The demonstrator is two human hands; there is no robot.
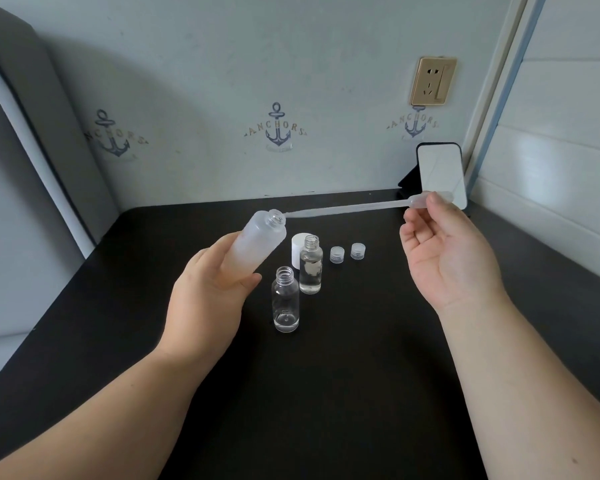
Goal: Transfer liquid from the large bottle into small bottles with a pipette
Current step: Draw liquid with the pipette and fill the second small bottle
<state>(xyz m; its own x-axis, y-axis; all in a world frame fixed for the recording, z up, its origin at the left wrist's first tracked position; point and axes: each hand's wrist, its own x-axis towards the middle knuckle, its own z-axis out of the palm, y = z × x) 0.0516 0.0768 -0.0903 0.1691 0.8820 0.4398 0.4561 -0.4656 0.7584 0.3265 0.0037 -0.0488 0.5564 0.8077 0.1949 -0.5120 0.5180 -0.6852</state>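
My left hand (207, 292) grips the large frosted bottle (257, 245), lifted off the table and tilted so its open neck points up and to the right. My right hand (447, 251) pinches the bulb of a clear plastic pipette (347, 207), which lies almost level with its tip at the rim of the bottle's mouth. Two small clear bottles stand uncapped below: the near one (285, 299) holds a little liquid at the bottom, the far one (311, 265) is fuller.
A white cap (297, 249) stands behind the far small bottle, and two small clear caps (336, 254) (358, 251) lie to its right on the black table (326, 393). A phone (439, 171) leans on a stand at the back right. Walls close in behind and right.
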